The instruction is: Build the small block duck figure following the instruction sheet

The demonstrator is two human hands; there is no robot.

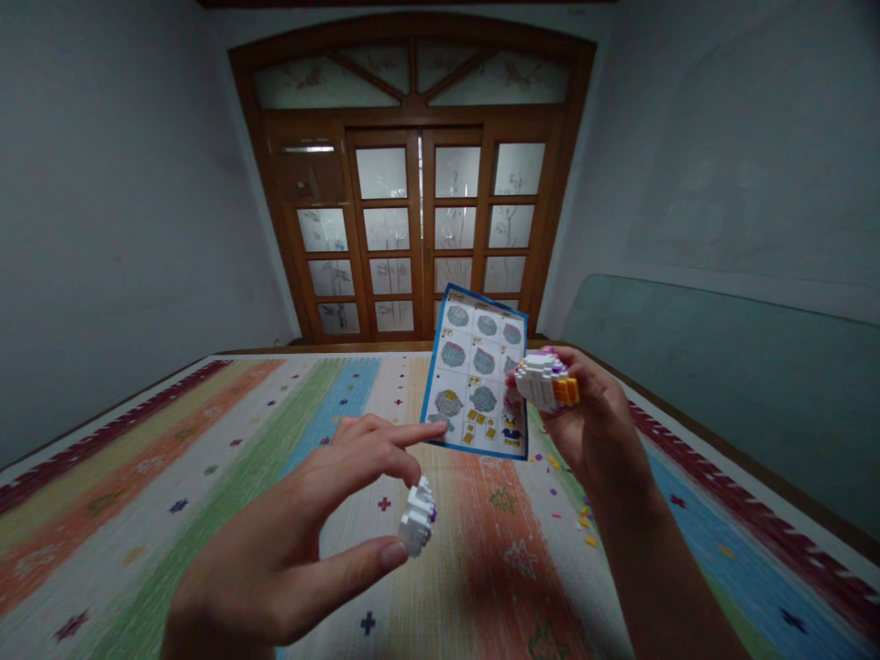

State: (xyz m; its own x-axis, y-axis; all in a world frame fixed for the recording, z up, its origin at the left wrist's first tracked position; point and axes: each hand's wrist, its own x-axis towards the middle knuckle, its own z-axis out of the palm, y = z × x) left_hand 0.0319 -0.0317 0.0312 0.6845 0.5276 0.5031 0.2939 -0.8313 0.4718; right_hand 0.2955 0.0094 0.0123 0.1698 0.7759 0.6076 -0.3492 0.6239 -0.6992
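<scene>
My left hand [302,522] pinches a small white block piece [416,519] with purple bits between the thumb and a bent finger. Its index finger stretches out over the lower left of an instruction sheet [485,316]. That blue-edged sheet carries pictures of block-building steps and stands tilted above the table. In my right hand [595,412] is a larger white block model [543,380] with orange and purple parts. The right fingers wrap round its right side, near the sheet's right edge, and some are hidden behind the model and the sheet.
A striped, patterned tablecloth [275,412] covers the table. Several loose yellow, purple and pink blocks [584,513] lie beside my right forearm. Behind the table are wooden doors with glass panes [423,229]. A pale glass-like panel [721,367] leans at the right wall.
</scene>
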